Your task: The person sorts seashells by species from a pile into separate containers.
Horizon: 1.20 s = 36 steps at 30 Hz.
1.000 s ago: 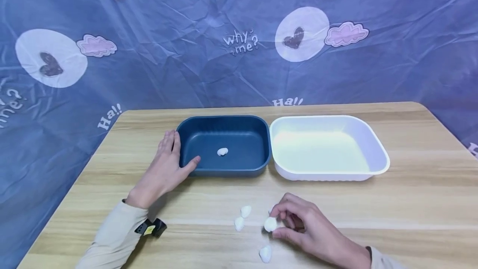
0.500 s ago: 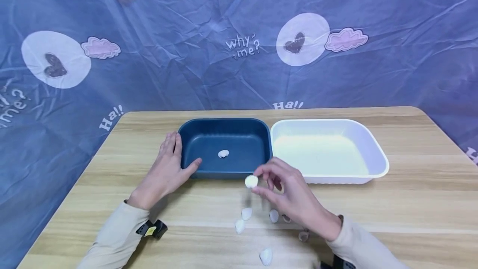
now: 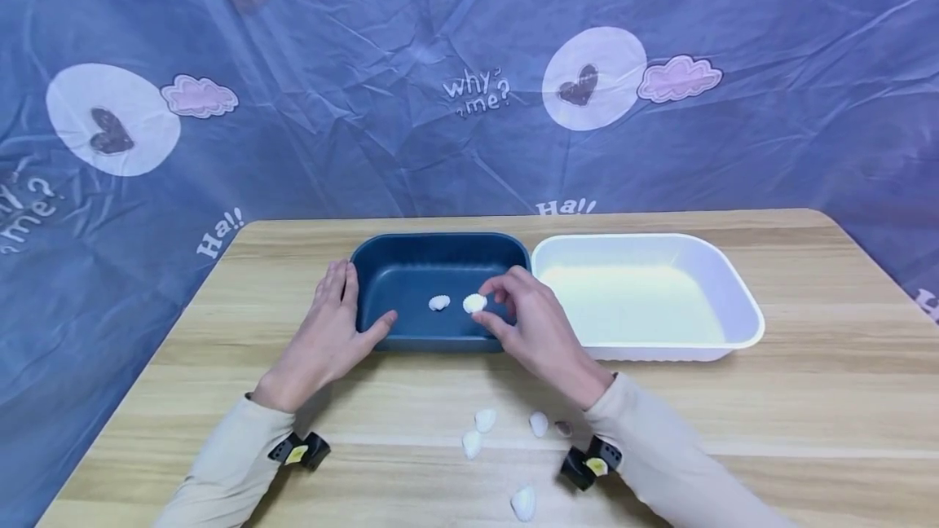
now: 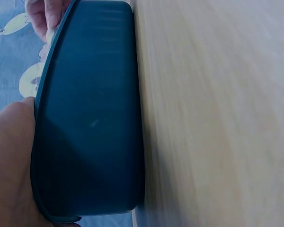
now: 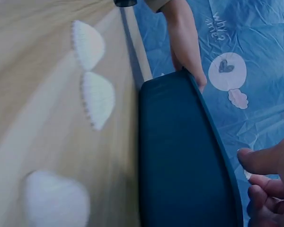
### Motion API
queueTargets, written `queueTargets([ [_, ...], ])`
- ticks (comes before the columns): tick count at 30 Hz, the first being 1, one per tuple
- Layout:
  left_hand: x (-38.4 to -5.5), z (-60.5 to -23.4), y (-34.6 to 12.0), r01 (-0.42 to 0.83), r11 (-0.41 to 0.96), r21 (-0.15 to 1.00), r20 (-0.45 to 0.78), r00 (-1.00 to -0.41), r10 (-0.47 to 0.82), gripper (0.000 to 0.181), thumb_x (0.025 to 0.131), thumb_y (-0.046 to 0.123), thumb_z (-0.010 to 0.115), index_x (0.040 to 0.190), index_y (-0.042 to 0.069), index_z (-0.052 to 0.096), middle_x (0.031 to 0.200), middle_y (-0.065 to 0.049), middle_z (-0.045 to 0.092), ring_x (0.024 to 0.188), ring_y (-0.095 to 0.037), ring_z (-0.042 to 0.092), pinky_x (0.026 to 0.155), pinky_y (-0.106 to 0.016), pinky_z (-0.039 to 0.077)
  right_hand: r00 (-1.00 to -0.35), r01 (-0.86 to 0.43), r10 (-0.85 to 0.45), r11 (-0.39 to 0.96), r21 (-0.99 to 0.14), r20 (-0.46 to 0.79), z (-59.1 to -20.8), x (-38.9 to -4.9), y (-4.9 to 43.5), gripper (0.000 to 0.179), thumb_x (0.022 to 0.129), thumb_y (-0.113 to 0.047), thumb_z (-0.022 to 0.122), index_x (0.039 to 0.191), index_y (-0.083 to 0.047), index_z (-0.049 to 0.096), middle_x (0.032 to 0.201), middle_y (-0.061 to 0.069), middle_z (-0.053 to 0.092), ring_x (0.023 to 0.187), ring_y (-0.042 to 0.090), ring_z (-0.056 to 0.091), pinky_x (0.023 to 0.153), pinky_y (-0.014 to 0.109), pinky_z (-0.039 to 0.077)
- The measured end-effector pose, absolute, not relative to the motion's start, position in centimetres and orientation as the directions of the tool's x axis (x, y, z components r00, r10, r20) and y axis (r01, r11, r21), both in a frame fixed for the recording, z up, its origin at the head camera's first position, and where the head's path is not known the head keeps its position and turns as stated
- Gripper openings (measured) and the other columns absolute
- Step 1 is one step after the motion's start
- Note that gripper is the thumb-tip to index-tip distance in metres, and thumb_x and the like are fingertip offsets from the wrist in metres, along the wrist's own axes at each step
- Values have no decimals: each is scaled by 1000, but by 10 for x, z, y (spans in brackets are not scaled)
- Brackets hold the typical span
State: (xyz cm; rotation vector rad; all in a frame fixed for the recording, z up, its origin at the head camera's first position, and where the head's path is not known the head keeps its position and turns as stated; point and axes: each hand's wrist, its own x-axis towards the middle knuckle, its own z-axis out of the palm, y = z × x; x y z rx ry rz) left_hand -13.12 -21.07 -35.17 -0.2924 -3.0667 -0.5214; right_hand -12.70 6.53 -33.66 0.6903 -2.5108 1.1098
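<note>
- Over the blue tub (image 3: 440, 288), a white shell (image 3: 474, 303) is pinched between the thumb and fingertips of the right hand (image 3: 530, 324), whose other fingers are curled.
- The shell is held above the inside of the tub, just right of a second shell (image 3: 438, 302) that lies on the tub's floor.
- The tub's left end is touched by the left hand (image 3: 323, 345): the fingers are laid fairly straight along the outer wall and the thumb is pressed against the near wall, so the hand is kept wide and nothing is gripped.
- In the left wrist view, the palm (image 4: 12, 165) is seen against the tub's dark wall (image 4: 90, 118), and the tips of the right hand (image 4: 45, 16) are seen past the far rim.
- In the right wrist view, the tub's near wall (image 5: 180, 156) is seen from the side, with the curled fingers (image 5: 267, 184) over its rim.
- Just right of the blue tub, a white tub (image 3: 645, 292) is set; the two rims are touching or nearly so.
- On the wooden table (image 3: 807, 398), nearer the person, loose shells (image 3: 484, 420) are scattered between the two sleeves; one (image 3: 522, 503) lies close to the table's near edge.
- A small black and yellow tag (image 3: 297, 451) is seen by the left sleeve and another (image 3: 587, 467) by the right.
- Behind the table, a blue cloth (image 3: 367, 104) printed with words, hearts and clouds is hung.
</note>
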Motion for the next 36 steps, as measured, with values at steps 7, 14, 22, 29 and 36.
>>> queueTargets([
  [7, -132, -351, -210, 188, 929, 319, 43, -982, 184, 101, 93, 64, 44, 149, -12, 7, 158, -28, 1, 146, -40, -2, 116, -54, 9, -875, -482, -325, 663, -572, 360, -333, -136, 40, 22, 80, -16, 80, 95, -5, 69, 85, 2, 57, 74, 16, 54, 64, 28, 47],
  [14, -132, -352, -210, 188, 929, 319, 44, -982, 184, 101, 92, 63, 44, 149, -12, 8, 158, -27, 2, 146, -39, -1, 117, -53, 9, -944, -330, -275, 785, -525, 182, -335, -153, 26, 22, 82, -22, 78, 96, -7, 68, 88, 2, 59, 76, 17, 54, 62, 31, 49],
  [22, -133, -351, -210, 187, 929, 320, 43, -982, 183, 99, 93, 61, 46, 149, -12, 7, 158, -27, 1, 146, -38, -3, 117, -52, 9, -976, -176, -215, 883, -435, -42, -333, -171, 19, 14, 86, -25, 74, 86, -12, 68, 89, 2, 60, 77, 21, 58, 65, 39, 52],
  [29, -134, -350, -213, 189, 933, 306, 50, -982, 183, 99, 93, 60, 46, 149, -12, 6, 158, -27, 1, 146, -39, -2, 117, -53, 9, -969, -65, -161, 897, -437, -187, -332, -175, 10, 32, 89, -21, 68, 62, -9, 57, 67, 4, 49, 64, 24, 54, 62, 37, 41],
  [36, -132, -350, -211, 187, 925, 330, 39, -982, 185, 97, 94, 55, 49, 149, -12, 6, 158, -27, 0, 146, -39, -3, 116, -54, 10, -975, 23, -76, 900, -436, -210, -337, -177, 4, 27, 88, -15, 67, 63, -8, 58, 73, 8, 55, 69, 26, 56, 75, 44, 47],
])
